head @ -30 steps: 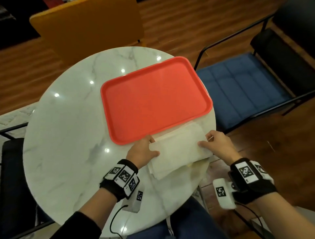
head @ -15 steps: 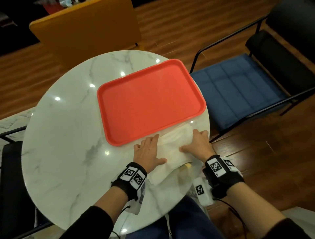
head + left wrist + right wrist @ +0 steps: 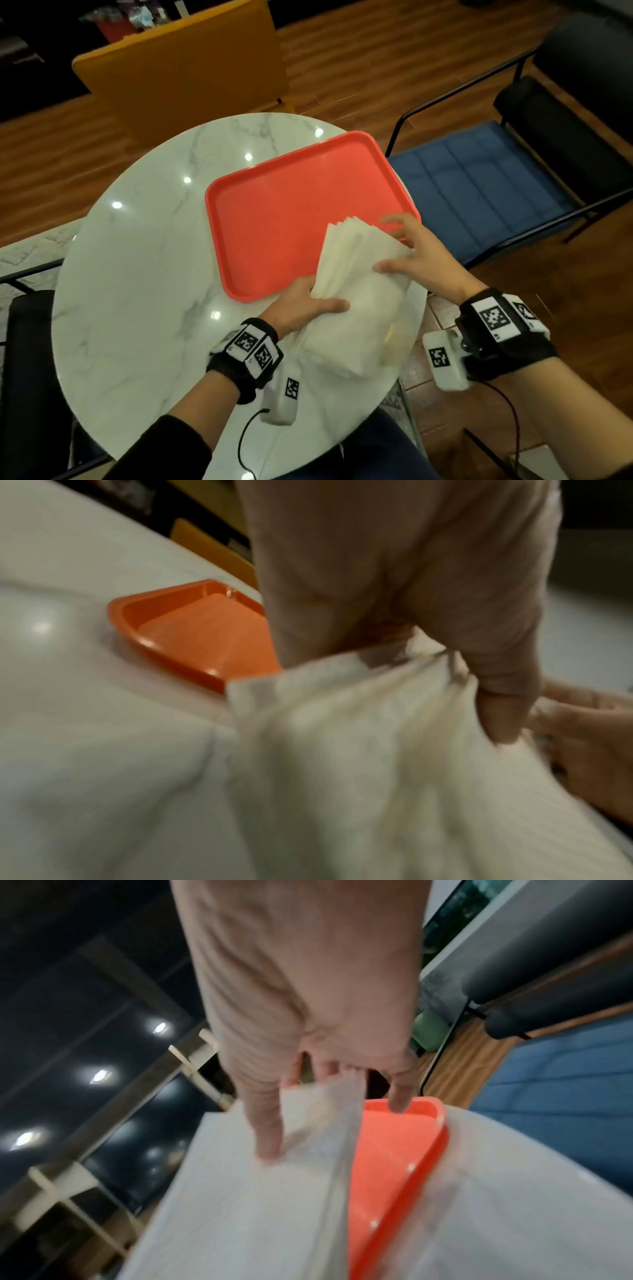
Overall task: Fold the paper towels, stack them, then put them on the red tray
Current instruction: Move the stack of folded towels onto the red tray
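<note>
The stack of paper towels [image 3: 356, 274] is held tilted, its far end raised over the near right corner of the red tray [image 3: 291, 212], its near end down by the table [image 3: 137, 291] edge. It is gripped by the left hand [image 3: 305, 305], thumb on top, and by the right hand [image 3: 414, 253], thumb on top and fingers spread behind the far edge.

From my left wrist camera I see my left hand [image 3: 411, 588] gripping a blurred bunch of white paper towels [image 3: 359, 750], thumb [image 3: 503, 696] over the top. The red tray [image 3: 192, 631] sits behind on the white surface [image 3: 68, 723]. My right hand [image 3: 589, 745] shows at the right edge.
</note>
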A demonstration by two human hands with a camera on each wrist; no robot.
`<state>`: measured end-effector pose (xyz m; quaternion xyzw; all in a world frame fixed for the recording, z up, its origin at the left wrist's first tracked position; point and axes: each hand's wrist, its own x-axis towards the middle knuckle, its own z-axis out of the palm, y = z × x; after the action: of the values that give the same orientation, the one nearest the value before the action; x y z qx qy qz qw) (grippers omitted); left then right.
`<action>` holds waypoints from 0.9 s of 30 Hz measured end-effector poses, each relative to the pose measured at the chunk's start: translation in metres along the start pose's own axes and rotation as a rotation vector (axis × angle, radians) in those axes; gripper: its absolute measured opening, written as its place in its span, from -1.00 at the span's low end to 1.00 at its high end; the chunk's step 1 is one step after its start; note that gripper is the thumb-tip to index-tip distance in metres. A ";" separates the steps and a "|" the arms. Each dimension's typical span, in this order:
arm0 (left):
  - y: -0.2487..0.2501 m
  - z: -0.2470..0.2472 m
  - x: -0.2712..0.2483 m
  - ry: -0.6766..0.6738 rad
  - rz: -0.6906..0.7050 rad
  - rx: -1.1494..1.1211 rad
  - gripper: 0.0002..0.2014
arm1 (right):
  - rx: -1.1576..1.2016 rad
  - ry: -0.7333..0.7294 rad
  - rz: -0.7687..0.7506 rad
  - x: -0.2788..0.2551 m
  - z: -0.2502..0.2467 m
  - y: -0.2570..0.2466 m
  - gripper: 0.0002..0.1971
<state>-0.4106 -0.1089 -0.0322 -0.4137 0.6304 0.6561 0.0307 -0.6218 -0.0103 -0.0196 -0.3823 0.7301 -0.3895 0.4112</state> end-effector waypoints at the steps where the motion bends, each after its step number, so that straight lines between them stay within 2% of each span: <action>1: -0.001 -0.002 -0.002 0.040 0.011 -0.093 -0.61 | 0.043 0.103 0.028 0.001 0.001 -0.005 -0.37; 3: 0.000 -0.006 -0.006 0.098 0.036 -0.249 -0.55 | 0.185 0.198 0.145 -0.002 0.007 -0.013 -0.40; 6: 0.003 -0.012 -0.011 0.105 0.060 -0.422 -0.50 | 0.229 0.030 0.250 -0.008 0.028 -0.016 -0.58; 8: 0.005 -0.017 -0.012 0.093 0.060 -0.481 -0.50 | 0.241 -0.031 0.223 -0.012 0.043 -0.021 -0.68; 13: 0.010 -0.037 -0.017 0.088 -0.026 -0.678 -0.56 | 0.329 0.109 0.174 -0.007 0.062 -0.033 -0.84; 17: 0.009 -0.054 -0.022 0.136 0.025 -0.583 -0.69 | 0.353 0.084 0.193 0.000 0.070 -0.050 -0.86; 20: 0.007 -0.063 -0.025 0.191 0.074 -0.500 -0.74 | 0.390 0.058 0.197 0.004 0.078 -0.060 -0.76; 23: 0.004 -0.070 -0.024 0.373 0.150 -0.340 -0.83 | 0.431 0.025 0.223 0.009 0.086 -0.068 -0.65; 27: 0.006 -0.077 -0.024 0.632 0.218 -0.242 -0.98 | 0.529 -0.085 0.269 0.012 0.095 -0.079 -0.73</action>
<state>-0.3602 -0.1642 -0.0028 -0.5270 0.5671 0.5650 -0.2853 -0.5219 -0.0772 0.0124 -0.1778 0.6295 -0.4916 0.5748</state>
